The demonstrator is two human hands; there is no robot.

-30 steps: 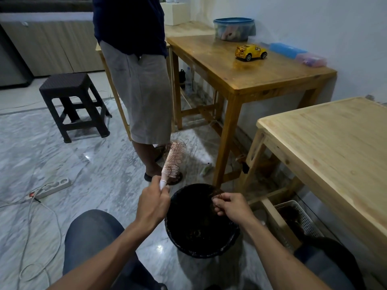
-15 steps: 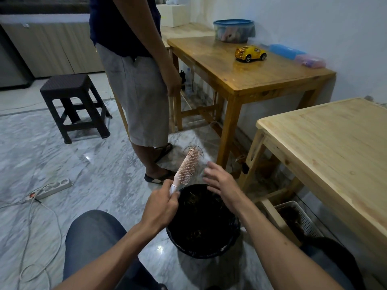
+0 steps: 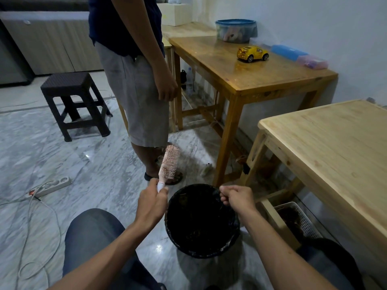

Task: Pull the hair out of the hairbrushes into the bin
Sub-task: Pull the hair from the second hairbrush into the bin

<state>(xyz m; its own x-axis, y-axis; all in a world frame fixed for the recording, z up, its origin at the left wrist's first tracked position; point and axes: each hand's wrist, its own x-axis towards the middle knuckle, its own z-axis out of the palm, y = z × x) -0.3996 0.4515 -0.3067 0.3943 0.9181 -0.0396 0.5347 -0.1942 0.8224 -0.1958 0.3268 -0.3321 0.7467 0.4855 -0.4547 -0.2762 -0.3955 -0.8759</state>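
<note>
Hairbrush: the pink hairbrush (image 3: pixel 169 164) stands nearly upright just beyond the bin's far-left rim, bristles turned to the right; a small dark tangle of hair clings low among the bristles.
Left hand: the left hand (image 3: pixel 152 203) is wrapped round the brush handle, holding it off the floor beside the bin.
Right hand: the right hand (image 3: pixel 236 197) hovers over the far-right rim of the bin, fingers curled tight with fingertips pinched together; from here I cannot tell whether strands sit between them.
Bin: the black-lined bin (image 3: pixel 202 220) stands on the marble floor between the seated person's knees, dark clumps lying at its bottom.
Step in hand: I judge this to be the dropping part of a pull, with the pinch brought over the bin's mouth.
Next move: it calls for loosening the pinch above the opening, then reaching back to the bristles for the leftover tangle.
Around: a white basket (image 3: pixel 298 219) sits under the pale table (image 3: pixel 335 147); a second person (image 3: pixel 134 84) stands just behind the brush.
</note>
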